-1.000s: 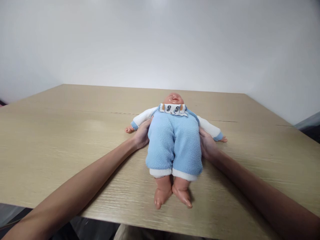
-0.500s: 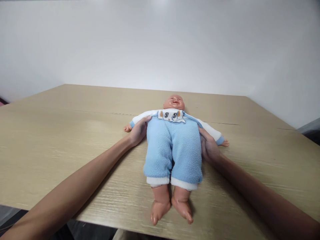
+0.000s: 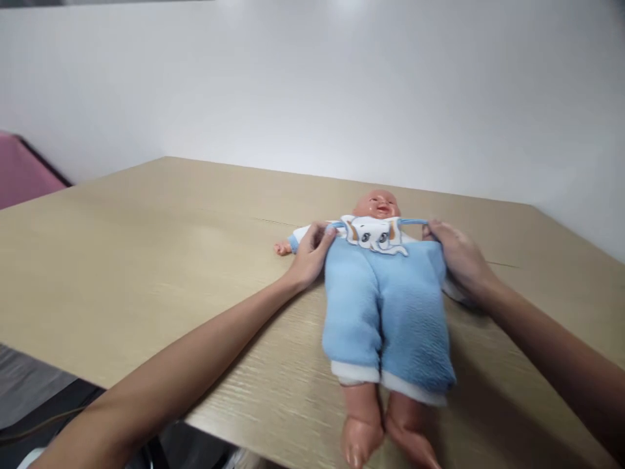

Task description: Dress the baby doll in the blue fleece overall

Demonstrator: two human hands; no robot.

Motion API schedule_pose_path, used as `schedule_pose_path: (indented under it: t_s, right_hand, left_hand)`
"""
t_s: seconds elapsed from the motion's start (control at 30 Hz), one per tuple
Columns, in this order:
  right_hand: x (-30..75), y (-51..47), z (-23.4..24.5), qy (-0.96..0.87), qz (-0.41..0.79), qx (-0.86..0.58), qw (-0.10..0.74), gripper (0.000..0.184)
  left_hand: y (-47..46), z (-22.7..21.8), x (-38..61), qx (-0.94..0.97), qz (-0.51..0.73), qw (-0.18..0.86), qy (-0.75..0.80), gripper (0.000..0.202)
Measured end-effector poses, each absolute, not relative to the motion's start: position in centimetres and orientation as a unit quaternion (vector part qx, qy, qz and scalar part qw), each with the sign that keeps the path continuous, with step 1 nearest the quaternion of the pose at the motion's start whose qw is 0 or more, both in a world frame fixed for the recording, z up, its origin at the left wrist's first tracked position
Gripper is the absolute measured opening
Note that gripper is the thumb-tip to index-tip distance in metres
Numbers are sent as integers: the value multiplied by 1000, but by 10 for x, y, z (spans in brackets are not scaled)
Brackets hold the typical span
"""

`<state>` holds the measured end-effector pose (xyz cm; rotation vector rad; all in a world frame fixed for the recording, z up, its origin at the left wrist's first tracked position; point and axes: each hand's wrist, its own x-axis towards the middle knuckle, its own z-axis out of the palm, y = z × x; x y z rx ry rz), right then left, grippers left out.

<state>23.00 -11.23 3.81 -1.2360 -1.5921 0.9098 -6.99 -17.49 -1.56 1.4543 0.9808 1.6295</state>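
Observation:
A baby doll [image 3: 361, 423] lies on its back on the table, head away from me and feet near the front edge. It wears blue fleece overalls [image 3: 349, 299] with an elephant-face bib [image 3: 374, 234] over a white top. My left hand [image 3: 312, 254] is closed on the overalls at the upper left side, thumb by the strap. With my right hand [image 3: 454, 254] I pinch the upper right side near the strap, which is stretched outward from the bib. The doll's right-side arm is mostly hidden behind my right hand.
The doll rests on a light wooden table [image 3: 122, 273] with a thin seam across it. Behind stands a plain white wall [image 3: 293, 85]. A pink panel [image 3: 27, 169] shows at the far left, and a cable [image 3: 43, 423] runs below the table at lower left.
My right hand has risen and pulled the overalls' right side and strap outward, lifting that side of the doll. My left hand remains at the left side. The view has swung left.

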Motion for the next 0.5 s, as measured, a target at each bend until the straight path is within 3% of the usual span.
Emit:
schedule_pose_path:
  t_s: [0.07, 0.2, 0.3, 0.43, 0.5]
  right_hand:
    - [213, -97, 60, -685, 339, -497, 410, 51]
    - [155, -69, 91, -795, 222, -420, 379, 35]
    - [106, -52, 99, -893, 173, -346, 229, 32]
    - [53, -39, 89, -956, 218, -196, 27, 19]
    - [37, -40, 82, -944, 264, -190, 53, 9]
  left_hand:
    - [-174, -19, -68, 562, 648, 346, 379, 34]
    - [-177, -20, -66, 582, 657, 277, 392, 33]
    - [-182, -16, -64, 601, 657, 216, 400, 30]
    - [-187, -11, -64, 609, 661, 202, 390, 28]
    - [-188, -9, -64, 612, 657, 202, 390, 27]
